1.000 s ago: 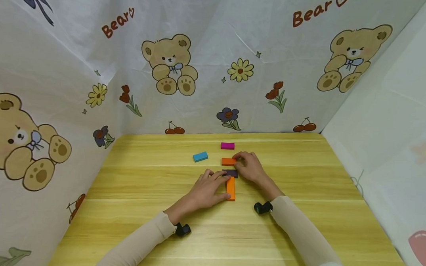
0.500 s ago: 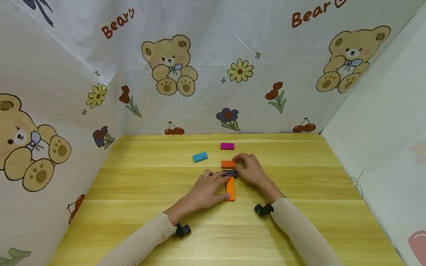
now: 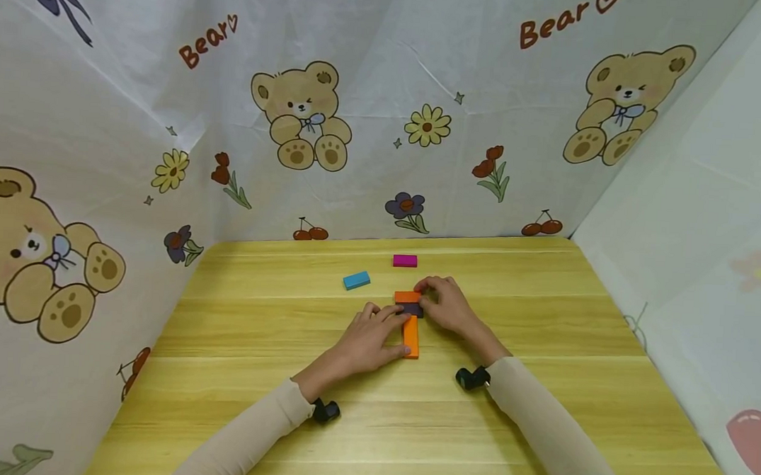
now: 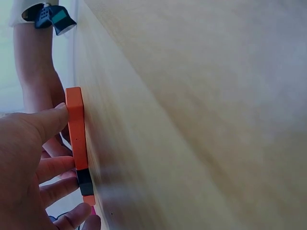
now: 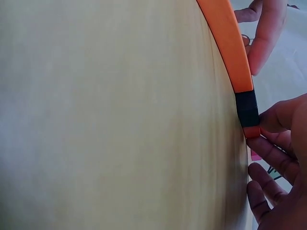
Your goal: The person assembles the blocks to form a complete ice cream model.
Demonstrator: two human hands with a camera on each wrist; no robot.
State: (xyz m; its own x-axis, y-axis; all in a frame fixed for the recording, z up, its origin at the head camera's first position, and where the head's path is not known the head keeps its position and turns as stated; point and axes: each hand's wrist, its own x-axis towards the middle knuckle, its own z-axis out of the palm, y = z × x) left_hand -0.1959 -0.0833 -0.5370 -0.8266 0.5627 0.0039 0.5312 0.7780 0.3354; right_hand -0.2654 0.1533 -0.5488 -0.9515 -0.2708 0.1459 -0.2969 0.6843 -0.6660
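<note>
Three small blocks touch on the table. In the head view a long orange block point(image 3: 411, 337) points toward me, its far end against a dark purple block point(image 3: 412, 310) lying crosswise. Flush behind that lies a red-orange block point(image 3: 406, 296), also crosswise. My left hand point(image 3: 364, 341) pinches the long orange block, thumb near its close end and fingers near the dark block. At the right end of the red-orange block, my right hand point(image 3: 448, 304) holds it between thumb and finger. The right wrist view shows the dark block point(image 5: 247, 108) between the two orange ones.
Farther back lie a blue block point(image 3: 356, 280), slightly turned, and a magenta block point(image 3: 406, 260). The wooden table point(image 3: 257, 296) meets a white cloth backdrop point(image 3: 375, 67) printed with bears, and a white cloth stands along the right side.
My right hand has drawn the red-orange block toward me, closing the gap to the dark block until they touch. My left hand has stayed in place.
</note>
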